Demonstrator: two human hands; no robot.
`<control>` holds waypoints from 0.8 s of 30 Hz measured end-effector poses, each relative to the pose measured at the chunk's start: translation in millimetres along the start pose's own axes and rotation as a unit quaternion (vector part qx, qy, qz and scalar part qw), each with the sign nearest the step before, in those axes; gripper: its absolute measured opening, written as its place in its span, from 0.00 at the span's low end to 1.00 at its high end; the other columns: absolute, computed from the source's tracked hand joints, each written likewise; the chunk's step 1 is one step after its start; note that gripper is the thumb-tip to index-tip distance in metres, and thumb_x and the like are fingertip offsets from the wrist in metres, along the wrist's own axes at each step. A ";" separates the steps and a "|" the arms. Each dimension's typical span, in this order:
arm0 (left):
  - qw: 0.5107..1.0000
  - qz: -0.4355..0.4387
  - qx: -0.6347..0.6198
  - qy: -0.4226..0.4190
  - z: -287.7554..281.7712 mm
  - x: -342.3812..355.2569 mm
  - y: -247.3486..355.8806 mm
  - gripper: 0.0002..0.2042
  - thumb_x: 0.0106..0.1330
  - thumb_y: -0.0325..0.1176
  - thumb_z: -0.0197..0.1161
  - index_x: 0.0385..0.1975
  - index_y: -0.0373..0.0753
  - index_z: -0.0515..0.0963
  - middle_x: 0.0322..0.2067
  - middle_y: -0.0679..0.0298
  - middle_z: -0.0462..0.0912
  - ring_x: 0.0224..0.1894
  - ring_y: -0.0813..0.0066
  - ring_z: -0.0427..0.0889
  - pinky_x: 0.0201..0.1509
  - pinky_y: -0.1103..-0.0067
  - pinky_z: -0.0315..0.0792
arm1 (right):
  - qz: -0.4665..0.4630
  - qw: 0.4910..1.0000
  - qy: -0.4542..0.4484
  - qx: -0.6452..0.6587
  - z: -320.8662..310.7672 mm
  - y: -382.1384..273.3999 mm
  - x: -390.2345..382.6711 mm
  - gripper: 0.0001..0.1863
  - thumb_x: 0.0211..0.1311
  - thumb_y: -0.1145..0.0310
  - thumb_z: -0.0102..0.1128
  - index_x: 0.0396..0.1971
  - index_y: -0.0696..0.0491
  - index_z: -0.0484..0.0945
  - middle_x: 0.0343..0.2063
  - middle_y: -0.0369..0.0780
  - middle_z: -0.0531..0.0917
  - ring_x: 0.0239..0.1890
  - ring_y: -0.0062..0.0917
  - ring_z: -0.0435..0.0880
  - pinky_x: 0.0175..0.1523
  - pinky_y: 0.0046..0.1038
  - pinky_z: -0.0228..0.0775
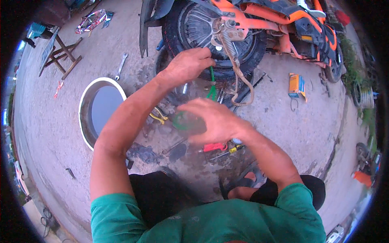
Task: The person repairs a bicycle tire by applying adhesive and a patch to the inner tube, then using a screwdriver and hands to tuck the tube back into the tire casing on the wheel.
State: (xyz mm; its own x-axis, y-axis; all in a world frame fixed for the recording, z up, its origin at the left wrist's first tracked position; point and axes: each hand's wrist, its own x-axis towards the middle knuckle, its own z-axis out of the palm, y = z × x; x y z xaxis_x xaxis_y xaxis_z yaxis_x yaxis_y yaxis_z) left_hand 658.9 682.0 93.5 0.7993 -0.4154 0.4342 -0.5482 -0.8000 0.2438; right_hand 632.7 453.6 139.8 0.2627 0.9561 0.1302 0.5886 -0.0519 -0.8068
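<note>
My left hand (189, 63) is closed in a pinch at the lower edge of the motorbike's rear wheel (198, 26). A thin green cord (212, 77) runs down from its fingertips toward the ground. Lower and to the right, my right hand (221, 121) is smeared by motion, its thumb and fingers curved. Beside those fingers shows a blurred green loop (180, 121), seemingly part of the same cord; whether the hand grips it, I cannot tell. The orange and black motorbike (263, 24) has a rusty spring and bent stand (243, 87) close to my left hand.
A white-rimmed basin of water (83, 109) stands left of my left forearm, with a wrench (121, 66) beyond it. Yellow-handled pliers (159, 116), a red tool (214, 147) and a yellow-handled screwdriver (231, 150) lie near my hands. A yellow-blue box (296, 85) is at right, a folding stool (60, 54) far left.
</note>
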 end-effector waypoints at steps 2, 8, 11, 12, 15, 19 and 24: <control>1.000 -0.001 -0.011 -0.003 -1.9 1.2 -1.4 0.13 0.56 0.26 0.62 0.42 0.40 0.83 0.37 0.60 0.79 0.42 0.56 0.82 0.44 0.66 0.79 | 0.076 0.988 0.125 0.041 -6.3 10.5 4.2 0.27 0.56 0.60 0.71 0.53 0.58 0.78 0.48 0.50 0.80 0.55 0.42 0.80 0.61 0.40 0.72; 0.999 0.001 -0.033 -0.001 2.1 1.2 -7.3 0.12 0.55 0.27 0.63 0.41 0.40 0.83 0.37 0.60 0.79 0.44 0.56 0.81 0.48 0.66 0.77 | 0.162 0.917 0.317 -0.178 15.4 54.6 40.1 0.20 0.63 0.66 0.65 0.48 0.61 0.71 0.45 0.55 0.78 0.50 0.52 0.80 0.54 0.48 0.73; 0.999 -0.006 -0.031 0.005 6.0 0.4 -6.2 0.13 0.53 0.28 0.65 0.40 0.40 0.83 0.37 0.60 0.80 0.44 0.56 0.81 0.48 0.67 0.76 | 0.236 0.905 0.309 -0.175 13.5 67.5 44.5 0.19 0.63 0.66 0.65 0.47 0.60 0.71 0.43 0.55 0.79 0.47 0.53 0.81 0.52 0.49 0.74; 0.999 -0.009 -0.031 0.015 6.6 -0.7 -5.4 0.14 0.53 0.28 0.66 0.41 0.40 0.83 0.38 0.61 0.80 0.44 0.56 0.80 0.48 0.66 0.76 | 0.225 0.892 0.333 -0.206 18.2 70.7 45.3 0.18 0.63 0.66 0.66 0.47 0.59 0.72 0.41 0.53 0.81 0.44 0.52 0.83 0.48 0.49 0.75; 0.998 -0.030 -0.020 0.056 9.4 -5.5 -9.8 0.14 0.54 0.29 0.69 0.42 0.42 0.84 0.39 0.63 0.81 0.44 0.58 0.80 0.49 0.66 0.74 | 0.246 0.890 0.331 -0.194 20.2 78.3 50.7 0.16 0.62 0.66 0.66 0.45 0.57 0.74 0.39 0.50 0.82 0.42 0.50 0.84 0.47 0.48 0.77; 0.994 -0.052 0.060 0.077 0.6 -9.7 -11.4 0.13 0.56 0.33 0.72 0.42 0.47 0.86 0.40 0.70 0.81 0.47 0.68 0.79 0.53 0.67 0.67 | 0.265 0.867 0.363 -0.216 22.5 74.9 55.6 0.10 0.62 0.68 0.64 0.40 0.56 0.79 0.36 0.49 0.84 0.39 0.48 0.85 0.45 0.47 0.78; 0.993 -0.061 0.045 0.087 7.1 -11.1 -14.2 0.12 0.56 0.33 0.72 0.41 0.48 0.86 0.37 0.73 0.80 0.46 0.72 0.78 0.52 0.67 0.63 | 0.294 0.856 0.382 -0.189 21.7 76.1 62.0 0.10 0.61 0.69 0.63 0.40 0.58 0.80 0.35 0.50 0.85 0.38 0.48 0.86 0.45 0.47 0.77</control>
State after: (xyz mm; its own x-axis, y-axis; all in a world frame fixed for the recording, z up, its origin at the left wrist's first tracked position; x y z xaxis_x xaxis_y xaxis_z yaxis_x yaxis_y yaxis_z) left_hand 659.6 694.8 79.1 0.7996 -0.2383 0.5513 -0.4198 -0.8782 0.2293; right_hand 677.2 515.2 73.9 0.9362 0.2729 0.2215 0.3508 -0.6863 -0.6372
